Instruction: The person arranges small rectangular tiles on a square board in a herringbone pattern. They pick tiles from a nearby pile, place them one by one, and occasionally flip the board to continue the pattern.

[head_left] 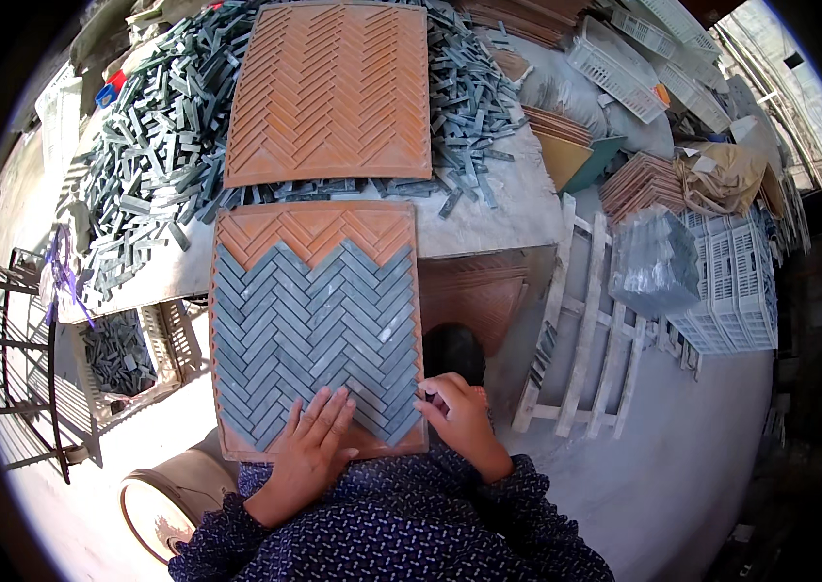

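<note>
A terracotta-coloured herringbone mould tray [248, 441] lies in front of me, its near edge close to my body. Grey strip tiles [319, 320] fill most of its grooves in a zigzag pattern; a band of bare grooves shows along the far end. My left hand [314, 441] rests flat on the near tiles, fingers spread. At the tray's right edge, my right hand [459, 417] is closed, thumb and fingers pinched together beside the tiles. What sits between those fingertips is too small to make out.
A second mould tray [333, 97] with unfilled grooves lies beyond, on a heap of loose strip tiles [163, 145] on the table [517, 213]. A crate of tile pieces [120, 359] and a bucket [163, 504] stand left. Right are a wooden pallet [580, 330] and stacked white crates [736, 291].
</note>
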A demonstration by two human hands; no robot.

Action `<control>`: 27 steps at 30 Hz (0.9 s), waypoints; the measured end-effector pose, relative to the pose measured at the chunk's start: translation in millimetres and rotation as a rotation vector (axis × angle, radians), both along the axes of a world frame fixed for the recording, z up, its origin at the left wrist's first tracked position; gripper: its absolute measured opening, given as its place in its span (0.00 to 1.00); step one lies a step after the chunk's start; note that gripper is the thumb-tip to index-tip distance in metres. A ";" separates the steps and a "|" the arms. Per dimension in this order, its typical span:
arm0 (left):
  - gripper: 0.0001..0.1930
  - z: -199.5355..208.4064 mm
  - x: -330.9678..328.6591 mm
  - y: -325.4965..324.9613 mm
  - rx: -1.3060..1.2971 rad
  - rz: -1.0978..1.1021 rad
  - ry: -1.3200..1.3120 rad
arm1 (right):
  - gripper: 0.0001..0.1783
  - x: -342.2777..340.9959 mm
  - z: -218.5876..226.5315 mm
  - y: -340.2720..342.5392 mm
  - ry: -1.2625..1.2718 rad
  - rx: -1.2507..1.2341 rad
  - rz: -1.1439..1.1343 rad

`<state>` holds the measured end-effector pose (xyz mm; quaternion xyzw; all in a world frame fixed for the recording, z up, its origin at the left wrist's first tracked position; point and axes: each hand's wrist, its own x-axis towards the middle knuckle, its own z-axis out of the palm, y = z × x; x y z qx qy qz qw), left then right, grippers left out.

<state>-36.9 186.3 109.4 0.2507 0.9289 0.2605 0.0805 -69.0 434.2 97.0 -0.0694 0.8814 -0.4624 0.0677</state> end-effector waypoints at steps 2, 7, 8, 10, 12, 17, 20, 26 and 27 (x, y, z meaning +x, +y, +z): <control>0.36 -7.5 1.2 7.0 0.000 -0.053 0.009 | 0.14 7.0 -5.9 1.3 0.052 0.020 0.012; 0.34 -21.3 4.7 19.9 -0.055 -0.137 0.037 | 0.16 18.1 -9.0 -1.9 0.057 0.018 -0.036; 0.33 -21.6 4.5 21.0 -0.049 -0.142 0.040 | 0.17 20.3 -10.8 -2.3 0.035 0.005 -0.037; 0.32 -21.3 3.5 22.2 -0.037 -0.148 0.047 | 0.18 22.5 -12.3 -3.4 0.010 -0.025 -0.048; 0.32 -21.4 3.3 24.1 -0.008 -0.135 0.053 | 0.18 23.6 -10.9 -5.6 0.003 -0.061 -0.071; 0.29 -21.0 1.2 26.9 0.072 -0.114 0.044 | 0.17 26.7 -17.7 -4.8 -0.027 -0.106 -0.085; 0.28 -18.0 0.2 27.8 0.114 -0.099 0.030 | 0.17 26.1 -16.7 -4.4 -0.075 -0.127 -0.061; 0.23 -15.8 -1.5 28.9 0.171 -0.082 0.053 | 0.15 14.1 -9.0 6.6 -0.040 -0.181 0.066; 0.22 -15.4 -3.7 32.1 0.196 -0.071 0.061 | 0.14 14.2 -10.5 8.3 -0.030 -0.187 0.076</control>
